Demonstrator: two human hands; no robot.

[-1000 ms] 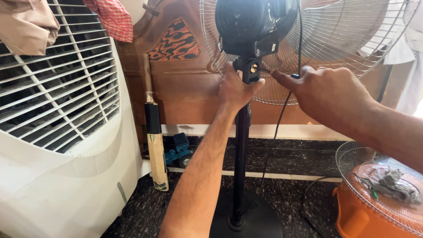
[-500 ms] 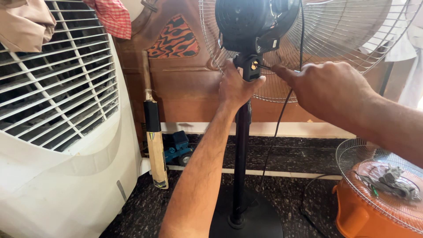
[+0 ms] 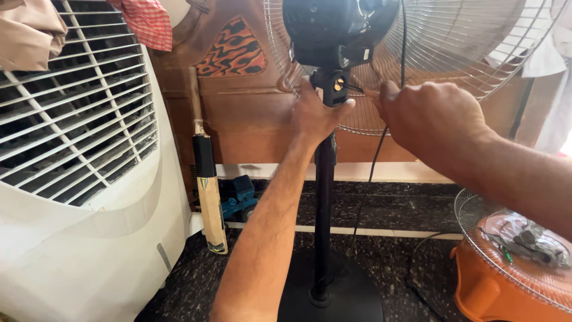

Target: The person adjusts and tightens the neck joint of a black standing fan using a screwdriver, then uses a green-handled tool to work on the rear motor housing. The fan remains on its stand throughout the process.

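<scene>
Left of the pedestal fan (image 3: 325,179), a white air cooler (image 3: 77,197) filled the edge of the view, with a cricket bat (image 3: 205,173) leaning upright against the carved wooden panel (image 3: 238,89) between cooler and fan. A small blue toy (image 3: 238,197) lay on the floor just beside the bat. The fan stood on its round black base (image 3: 333,292), its black pole rising to the motor housing (image 3: 333,30) and the wire guard (image 3: 453,53) behind.

At the neck joint under the motor, the left hand (image 3: 316,113) was wrapped around the pole, fingers closed on it. Just right of the joint, the right hand (image 3: 435,119) was curled into a loose fist against the guard, pinching something thin; what it was could not be made out. A black cord (image 3: 372,173) hung down beside the pole.

Judged by its build, the fan would be top-heavy and rigid, the guard wires springy and easily bent, so the pole seemed the sound place to grip.

Right of the fan's base, an orange appliance (image 3: 482,286) under another wire grille (image 3: 512,244) sat on the dark speckled stone floor (image 3: 417,209).
</scene>
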